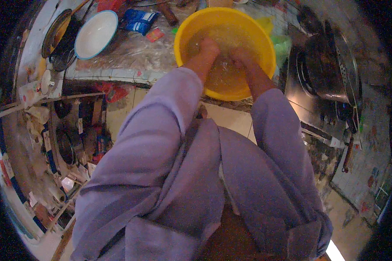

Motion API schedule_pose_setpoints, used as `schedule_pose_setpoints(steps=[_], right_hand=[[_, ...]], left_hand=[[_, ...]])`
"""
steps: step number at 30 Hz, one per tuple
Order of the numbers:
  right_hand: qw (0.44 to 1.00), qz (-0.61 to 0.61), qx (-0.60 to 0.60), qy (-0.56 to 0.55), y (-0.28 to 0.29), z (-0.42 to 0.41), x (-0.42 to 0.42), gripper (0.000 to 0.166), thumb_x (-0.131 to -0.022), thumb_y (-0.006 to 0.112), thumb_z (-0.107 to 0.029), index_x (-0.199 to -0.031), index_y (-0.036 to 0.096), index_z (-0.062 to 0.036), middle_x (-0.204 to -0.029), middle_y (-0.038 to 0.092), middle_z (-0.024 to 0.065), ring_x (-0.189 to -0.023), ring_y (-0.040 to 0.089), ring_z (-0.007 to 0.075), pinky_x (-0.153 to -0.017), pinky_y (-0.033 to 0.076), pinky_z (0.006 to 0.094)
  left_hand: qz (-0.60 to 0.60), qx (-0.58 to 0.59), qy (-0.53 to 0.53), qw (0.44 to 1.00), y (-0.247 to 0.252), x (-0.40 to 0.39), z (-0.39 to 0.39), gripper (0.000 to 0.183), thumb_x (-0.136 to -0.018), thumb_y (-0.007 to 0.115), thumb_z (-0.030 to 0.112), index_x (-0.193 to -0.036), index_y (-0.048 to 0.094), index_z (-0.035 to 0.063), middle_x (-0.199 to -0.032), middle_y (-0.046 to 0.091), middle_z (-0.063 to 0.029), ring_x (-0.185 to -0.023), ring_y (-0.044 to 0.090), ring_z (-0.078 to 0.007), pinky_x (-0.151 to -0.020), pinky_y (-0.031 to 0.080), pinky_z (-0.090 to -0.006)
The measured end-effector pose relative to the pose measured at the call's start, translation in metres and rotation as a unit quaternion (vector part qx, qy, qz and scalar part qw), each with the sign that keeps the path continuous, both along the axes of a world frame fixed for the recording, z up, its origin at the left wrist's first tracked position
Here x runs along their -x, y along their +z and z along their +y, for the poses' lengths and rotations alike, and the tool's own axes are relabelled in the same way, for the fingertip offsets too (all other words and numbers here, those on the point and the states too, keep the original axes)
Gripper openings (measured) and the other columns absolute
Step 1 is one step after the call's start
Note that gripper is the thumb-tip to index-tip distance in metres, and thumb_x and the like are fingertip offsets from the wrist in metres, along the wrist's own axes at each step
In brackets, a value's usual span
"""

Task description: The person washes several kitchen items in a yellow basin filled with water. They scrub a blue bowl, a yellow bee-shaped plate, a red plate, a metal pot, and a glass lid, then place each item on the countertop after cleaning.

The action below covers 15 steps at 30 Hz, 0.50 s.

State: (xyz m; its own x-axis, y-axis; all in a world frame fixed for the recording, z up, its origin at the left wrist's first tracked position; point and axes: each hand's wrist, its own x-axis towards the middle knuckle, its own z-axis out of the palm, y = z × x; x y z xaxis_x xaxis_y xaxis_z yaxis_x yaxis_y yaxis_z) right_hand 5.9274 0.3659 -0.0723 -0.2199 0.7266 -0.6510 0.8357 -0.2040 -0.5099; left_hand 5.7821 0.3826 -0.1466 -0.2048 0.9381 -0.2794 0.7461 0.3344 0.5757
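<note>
A yellow plastic basin sits at the counter's front edge and holds cloudy, brownish water. Both of my hands reach down into it. My left hand is in the basin's left half, its fingers blurred and partly under the water. Close beside it, to the right, my right hand also dips in, with its fingers hard to make out. Whether either hand grips something below the surface cannot be seen. Light purple sleeves cover both arms down to near the wrists.
A white bowl with a blue rim stands left on the counter, near a blue packet and a small red packet. Green plastic bags lie right of the basin. Farther right is a stove with a large dark pan. Cluttered shelves stand at left.
</note>
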Motion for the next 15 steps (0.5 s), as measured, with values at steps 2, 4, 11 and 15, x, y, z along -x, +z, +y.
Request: schedule_pose_setpoints(steps=[2,4,11,15], right_hand=[[0.919,0.262,0.141,-0.260,-0.002,-0.014,0.027,0.019,-0.077,0.051,-0.026,-0.076,0.058,-0.0086,-0.064,0.053,0.0091,-0.052,0.048,0.0192,-0.048,0.041,0.0360],[0.849,0.368,0.168,-0.339,-0.023,-0.015,0.013,0.021,-0.077,0.052,-0.029,-0.075,0.057,-0.0088,-0.062,0.053,0.0076,-0.049,0.046,0.0186,-0.045,0.040,0.0354],[0.959,0.160,-0.152,-0.178,-0.034,-0.016,-0.008,0.021,-0.078,0.048,-0.023,-0.080,0.059,-0.0043,-0.068,0.056,0.0105,-0.058,0.052,0.0228,-0.052,0.043,0.0381],[0.946,0.099,-0.298,-0.083,-0.009,-0.010,-0.015,0.022,-0.078,0.046,-0.019,-0.083,0.059,-0.0018,-0.071,0.058,0.0122,-0.062,0.055,0.0252,-0.057,0.045,0.0396]], left_hand=[[-0.052,-0.023,-0.013,0.998,0.007,-0.004,-0.008,0.038,-0.081,0.049,0.025,-0.114,0.048,0.0071,-0.105,0.055,-0.0173,-0.097,0.054,-0.0289,-0.082,0.044,-0.0375],[-0.119,-0.049,-0.030,0.991,0.038,-0.016,-0.020,0.037,-0.081,0.047,0.024,-0.114,0.047,0.0065,-0.106,0.054,-0.0175,-0.098,0.053,-0.0294,-0.083,0.043,-0.0376],[-0.204,-0.067,0.036,0.976,0.077,-0.010,-0.038,0.036,-0.083,0.042,0.020,-0.115,0.046,0.0047,-0.107,0.054,-0.0185,-0.100,0.051,-0.0316,-0.087,0.039,-0.0394],[-0.087,0.008,-0.053,0.995,0.069,0.000,-0.036,0.035,-0.082,0.040,0.018,-0.112,0.050,0.0043,-0.111,0.052,-0.0187,-0.102,0.050,-0.0331,-0.090,0.037,-0.0409]])
